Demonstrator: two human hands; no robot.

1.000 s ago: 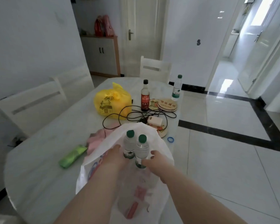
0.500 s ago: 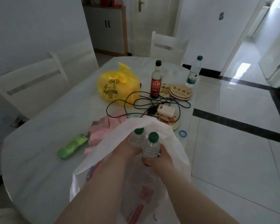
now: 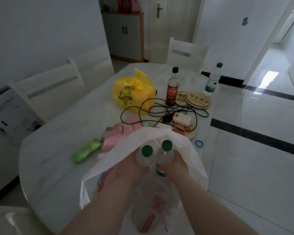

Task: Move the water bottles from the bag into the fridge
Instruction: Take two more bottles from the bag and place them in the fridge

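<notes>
A white plastic bag (image 3: 190, 160) stands open at the near edge of the table. Both my hands are inside its mouth. My left hand (image 3: 129, 168) grips a clear water bottle with a green cap (image 3: 145, 154). My right hand (image 3: 176, 165) grips a second green-capped water bottle (image 3: 165, 152) right beside the first. Both bottles stand upright, their necks above the bag's rim and their lower halves hidden by my hands and the bag. A third water bottle (image 3: 213, 80) stands at the table's far right edge. No fridge is in view.
On the white table (image 3: 58, 150) lie a yellow bag (image 3: 134, 92), a dark sauce bottle (image 3: 173, 87), round coasters (image 3: 199, 100), black cables with a white adapter (image 3: 182, 118), pink cloth (image 3: 120, 134) and a green packet (image 3: 87, 152). White chairs (image 3: 187, 51) stand around; tiled floor (image 3: 261, 150) lies to the right.
The view has tilted down and drawn nearer the table. My hands still hold the two bottles, which sit slightly lower in the bag's mouth than a second ago.
</notes>
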